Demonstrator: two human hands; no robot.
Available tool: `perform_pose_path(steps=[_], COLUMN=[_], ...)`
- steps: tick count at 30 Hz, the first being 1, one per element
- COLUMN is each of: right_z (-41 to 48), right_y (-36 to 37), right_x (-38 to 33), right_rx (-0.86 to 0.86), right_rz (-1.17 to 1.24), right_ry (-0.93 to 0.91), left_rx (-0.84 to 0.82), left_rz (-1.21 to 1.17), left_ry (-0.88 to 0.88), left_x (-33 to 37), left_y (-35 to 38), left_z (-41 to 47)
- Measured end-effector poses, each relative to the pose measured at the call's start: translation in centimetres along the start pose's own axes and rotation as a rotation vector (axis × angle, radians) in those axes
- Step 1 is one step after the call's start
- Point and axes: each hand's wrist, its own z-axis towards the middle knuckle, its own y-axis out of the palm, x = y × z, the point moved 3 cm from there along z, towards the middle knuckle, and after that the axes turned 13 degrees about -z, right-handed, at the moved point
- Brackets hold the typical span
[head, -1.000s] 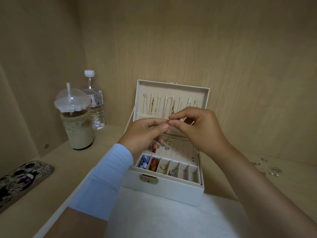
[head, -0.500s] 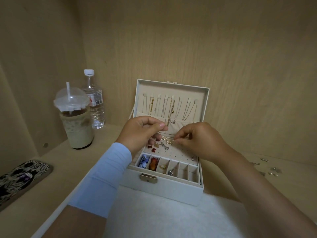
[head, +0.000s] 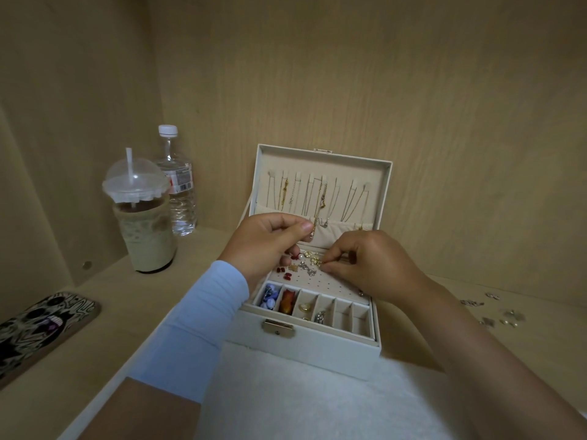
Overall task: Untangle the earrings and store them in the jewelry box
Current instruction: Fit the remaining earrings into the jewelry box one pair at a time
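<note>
Right grip pinches earring inside jewelry box; left grip curled, contents unclear. One cup, one bottle stand left of box.

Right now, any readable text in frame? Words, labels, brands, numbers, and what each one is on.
No text here can be read.
On the water bottle label: a barcode and a red mark show, but the print is too blurred to read.
On the phone case: a black-and-white graphic only, no words seen.
On the iced drink cup: no print visible.
On the jewelry box clasp: no marking visible.
</note>
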Motion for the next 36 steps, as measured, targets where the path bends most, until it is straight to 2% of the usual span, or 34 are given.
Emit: perform_pose_path(steps=[3,17,21,26,32,36], right_z=[0.0,0.0,0.1,0.0,0.2,0.5], right_y=[0.0,0.0,-0.5,-0.3,-0.5,-0.4], right_x=[0.1,-0.1,-0.3,-0.8,-1.2,-0.8], right_rx=[-0.038,-0.012,-0.047,0.032,-0.086,-0.175], right_rz=[0.033,-0.021,-0.112,-0.234,-0.229,-0.183], right_ry=[0.017,0.034,0.0,-0.047,-0.076,0.012], left_rx=[-0.007,-0.02,-0.031,-0.023,-0.011,-0.011], left_rz=[-0.01,0.041,0.064,0.075,0.079,0.105], left_ry=[-0.005,-0.017,-0.019,0.004,0.034,0.04], left_x=[0.0,-0.4,-0.4,-0.4,-0.3,-0.4], left_y=[0.1,0.1,0.3,0.2,0.1,0.2], left_z=[0.0,0.1,0.1,0.1,0.2,0.2])
